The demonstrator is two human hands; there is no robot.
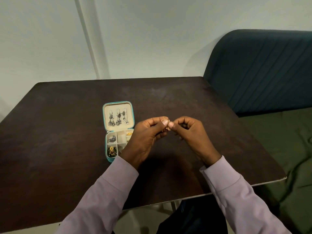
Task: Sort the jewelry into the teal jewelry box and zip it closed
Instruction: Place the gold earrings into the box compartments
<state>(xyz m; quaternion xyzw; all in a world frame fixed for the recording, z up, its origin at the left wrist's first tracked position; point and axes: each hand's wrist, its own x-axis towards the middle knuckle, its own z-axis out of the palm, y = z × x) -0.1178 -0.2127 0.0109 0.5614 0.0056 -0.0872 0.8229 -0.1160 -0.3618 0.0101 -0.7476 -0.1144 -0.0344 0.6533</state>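
The teal jewelry box [104,132] lies open on the dark table, its cream lid flat behind the tray. Silver drop earrings [118,117] hang in the lid. In the tray's compartments lie a silver piece [112,139], a gold and green piece [111,151] and a small gold piece [129,133]. Just right of the box, above the table, my left hand [146,137] and my right hand [189,134] meet fingertip to fingertip and pinch a small gold earring [167,126] between them. My left hand hides the tray's right side.
The dark table [67,132] ends in a pale edge near me and at the right. A teal upholstered seat back [263,68] and a dark green cushion [283,141] stand right of the table. A pale wall lies behind.
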